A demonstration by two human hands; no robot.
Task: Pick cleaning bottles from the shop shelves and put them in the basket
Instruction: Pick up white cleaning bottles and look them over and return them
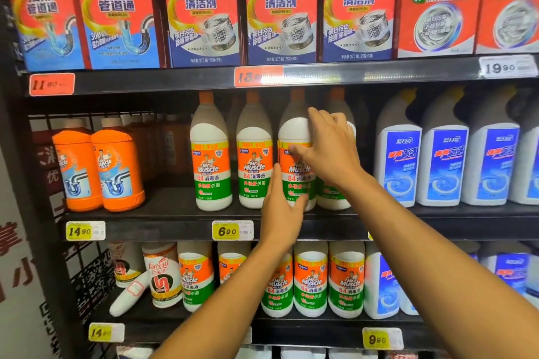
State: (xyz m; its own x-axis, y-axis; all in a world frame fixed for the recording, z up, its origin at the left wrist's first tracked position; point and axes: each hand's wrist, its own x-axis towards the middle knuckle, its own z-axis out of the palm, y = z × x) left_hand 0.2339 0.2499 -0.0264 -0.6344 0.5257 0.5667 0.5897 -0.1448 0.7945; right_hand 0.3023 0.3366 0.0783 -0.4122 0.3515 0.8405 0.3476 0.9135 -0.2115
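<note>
Two hands on one smooth white plastic bottle, right hand fingers curled round, left hand fingers straight.

bottles: glossy white plastic | boxes: printed card | shelf: matt black

Right hand hides fourth bottle's label.
</note>
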